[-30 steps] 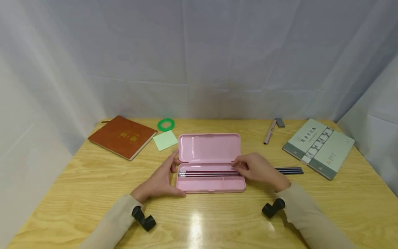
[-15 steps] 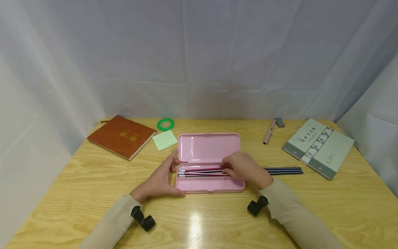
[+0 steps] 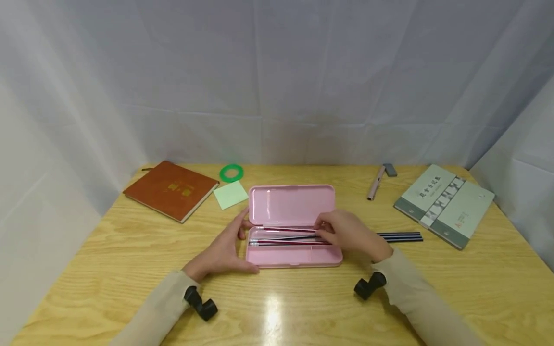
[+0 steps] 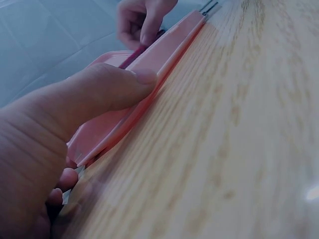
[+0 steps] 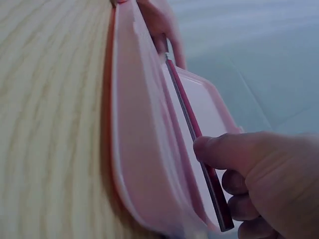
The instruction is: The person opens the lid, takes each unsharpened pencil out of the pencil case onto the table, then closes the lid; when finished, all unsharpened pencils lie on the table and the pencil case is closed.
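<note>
A pink pencil case (image 3: 277,259) lies with its lid open, with several striped pencils (image 3: 281,243) with silver ferrules in its long compartment. My left hand (image 3: 222,250) holds the case's left end, thumb at the front corner and fingers at the back. In the right wrist view, the thumb and fingers of my right hand (image 5: 279,179) pinch a dark red-striped pencil (image 5: 187,109). It is raised at a slant above the other pencils, its ferrule end towards the left of the case in the head view. Several dark blue pencils (image 3: 402,237) lie right of the case, partly hidden behind my right hand.
On the left are a brown notebook (image 3: 170,190), a green tape ring (image 3: 231,173) and a pale green sticky-note pad (image 3: 231,195). A pink pen (image 3: 376,183), a grey eraser (image 3: 390,170) and a grey-green notebook (image 3: 443,206) lie on the right.
My right hand moved left over the case, then a little back right. One red pencil now rises above the others, which lie less evenly. The left hand stays at the case's end.
</note>
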Demonstrator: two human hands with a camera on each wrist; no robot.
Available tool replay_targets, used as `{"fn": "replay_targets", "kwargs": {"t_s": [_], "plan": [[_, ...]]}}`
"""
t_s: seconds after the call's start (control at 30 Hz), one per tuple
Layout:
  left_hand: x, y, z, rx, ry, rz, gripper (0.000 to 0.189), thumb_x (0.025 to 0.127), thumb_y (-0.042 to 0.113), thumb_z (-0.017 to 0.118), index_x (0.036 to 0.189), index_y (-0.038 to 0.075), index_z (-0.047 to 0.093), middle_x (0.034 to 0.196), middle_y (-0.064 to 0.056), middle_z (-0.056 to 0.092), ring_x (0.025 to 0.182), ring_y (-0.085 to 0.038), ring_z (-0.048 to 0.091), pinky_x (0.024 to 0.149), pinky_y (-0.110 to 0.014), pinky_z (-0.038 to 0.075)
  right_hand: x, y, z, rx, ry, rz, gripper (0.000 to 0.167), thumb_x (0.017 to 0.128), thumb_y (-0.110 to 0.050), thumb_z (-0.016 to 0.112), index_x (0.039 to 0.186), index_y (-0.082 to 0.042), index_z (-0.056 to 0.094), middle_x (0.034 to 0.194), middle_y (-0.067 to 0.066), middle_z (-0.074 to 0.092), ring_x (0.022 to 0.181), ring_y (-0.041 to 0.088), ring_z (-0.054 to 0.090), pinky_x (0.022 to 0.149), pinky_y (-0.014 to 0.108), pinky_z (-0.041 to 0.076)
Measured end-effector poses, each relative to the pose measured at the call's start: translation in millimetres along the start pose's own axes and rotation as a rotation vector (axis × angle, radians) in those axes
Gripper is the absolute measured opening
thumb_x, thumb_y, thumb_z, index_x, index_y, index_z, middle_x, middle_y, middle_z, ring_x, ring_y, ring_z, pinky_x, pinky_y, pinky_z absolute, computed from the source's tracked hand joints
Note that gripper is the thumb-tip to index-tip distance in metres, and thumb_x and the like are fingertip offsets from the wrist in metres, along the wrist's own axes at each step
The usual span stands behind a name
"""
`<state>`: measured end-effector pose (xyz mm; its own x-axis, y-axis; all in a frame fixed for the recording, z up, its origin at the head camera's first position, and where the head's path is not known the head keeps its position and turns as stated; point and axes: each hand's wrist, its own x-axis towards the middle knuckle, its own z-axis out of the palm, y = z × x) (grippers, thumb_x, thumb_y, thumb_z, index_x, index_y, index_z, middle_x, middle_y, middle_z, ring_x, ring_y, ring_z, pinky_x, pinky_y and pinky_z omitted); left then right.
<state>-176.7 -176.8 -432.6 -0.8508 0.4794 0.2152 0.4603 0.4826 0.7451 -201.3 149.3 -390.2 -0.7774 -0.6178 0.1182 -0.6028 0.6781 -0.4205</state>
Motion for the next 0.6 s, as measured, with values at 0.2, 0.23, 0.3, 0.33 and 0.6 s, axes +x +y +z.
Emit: {"fn": "replay_targets", "kwargs": {"t_s": [0.2, 0.23, 0.3, 0.33, 0.6], "plan": [[0.3, 0.8, 0.3, 0.004, 0.004, -0.008, 0.135, 0.051, 0.034, 0.095, 0.155, 0.008, 0.012, 0.115, -0.006, 0.054, 0.091, -0.017, 0.041, 0.083, -0.027, 0.037, -40.4, 26, -19, 0.049, 0.08, -0.009, 0.005, 0.09, -0.016, 0.067, 0.091, -0.012, 0.069, 0.057, -0.013, 0.042, 0.049, -0.002, 0.034, 0.049, 0.02, 0.034], [0.3, 1.1, 0.1, 0.003, 0.004, -0.01, 0.135, 0.051, 0.034, 0.095, 0.155, 0.009, 0.012, 0.115, -0.006, 0.054, 0.091, -0.017, 0.041, 0.083, -0.027, 0.037, -49.3, 32, -21, 0.046, 0.098, -0.005, 0.005, 0.09, -0.016, 0.067, 0.09, -0.012, 0.07, 0.057, -0.014, 0.041, 0.049, -0.002, 0.033, 0.049, 0.02, 0.033], [0.0, 1.2, 0.0, 0.007, 0.003, -0.013, 0.135, 0.051, 0.034, 0.094, 0.155, 0.009, 0.012, 0.115, -0.006, 0.054, 0.091, -0.017, 0.041, 0.083, -0.027, 0.036, -68.1, 43, -26, 0.055, 0.128, 0.002, 0.006, 0.091, -0.017, 0.067, 0.089, -0.012, 0.069, 0.057, -0.015, 0.041, 0.049, -0.004, 0.033, 0.048, 0.02, 0.034], [-0.1, 1.3, 0.0, 0.006, 0.002, -0.017, 0.135, 0.051, 0.034, 0.094, 0.155, 0.009, 0.012, 0.115, -0.005, 0.054, 0.092, -0.016, 0.041, 0.083, -0.026, 0.036, -77.9, 48, -29, 0.061, 0.145, 0.004, 0.006, 0.091, -0.017, 0.067, 0.089, -0.011, 0.069, 0.058, -0.016, 0.041, 0.049, -0.004, 0.033, 0.048, 0.02, 0.034], [0.0, 3.4, 0.2, -0.004, -0.006, -0.026, 0.135, 0.051, 0.032, 0.095, 0.155, 0.009, 0.011, 0.117, -0.005, 0.054, 0.092, -0.016, 0.04, 0.083, -0.026, 0.036, -141.7, 85, -44, 0.056, 0.219, 0.06, 0.003, 0.087, -0.014, 0.07, 0.085, -0.013, 0.069, 0.062, -0.018, 0.043, 0.052, -0.005, 0.034, 0.046, 0.019, 0.033]]}}
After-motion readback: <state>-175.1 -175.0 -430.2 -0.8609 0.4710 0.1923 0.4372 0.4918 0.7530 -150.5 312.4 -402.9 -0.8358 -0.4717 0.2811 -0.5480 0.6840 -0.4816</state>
